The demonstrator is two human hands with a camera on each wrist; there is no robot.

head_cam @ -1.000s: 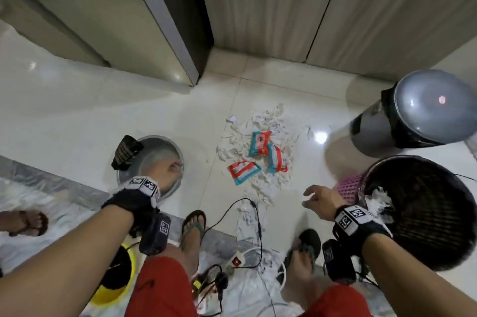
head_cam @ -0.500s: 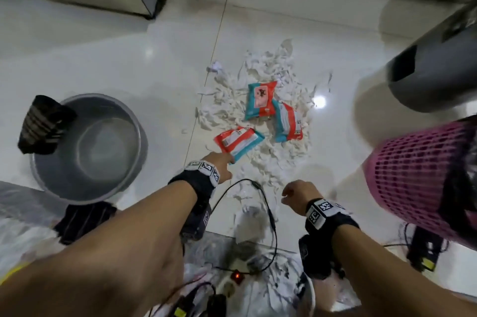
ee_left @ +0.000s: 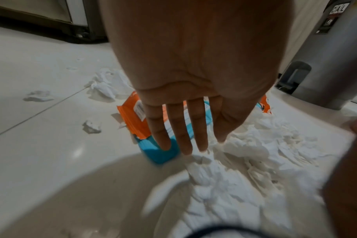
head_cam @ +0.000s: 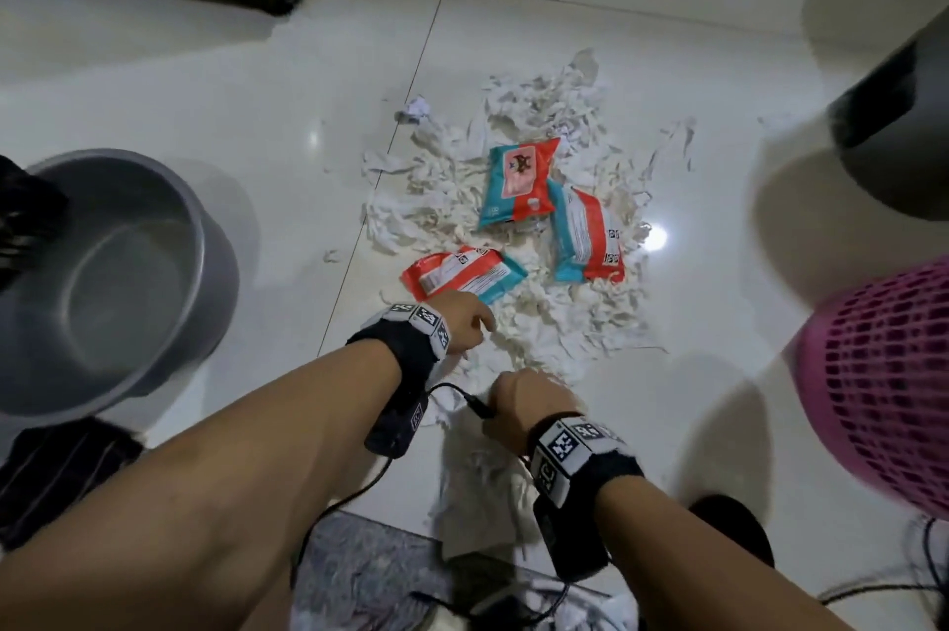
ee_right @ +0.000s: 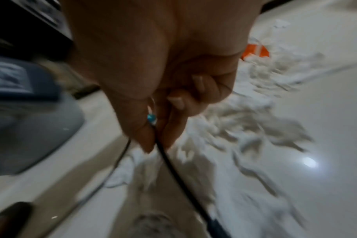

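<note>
Floor tiles [head_cam: 205, 81] carry paper shreds [head_cam: 539, 322] and packets [head_cam: 518, 183], outside grey basin [head_cam: 154, 199], pink basket [head_cam: 883, 373]

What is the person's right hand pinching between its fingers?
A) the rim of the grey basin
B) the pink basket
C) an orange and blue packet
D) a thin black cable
D: in the right wrist view the thumb and curled fingers of the right hand close on a thin black cable, while the orange and blue packets lie apart from it on the shredded paper.
</note>
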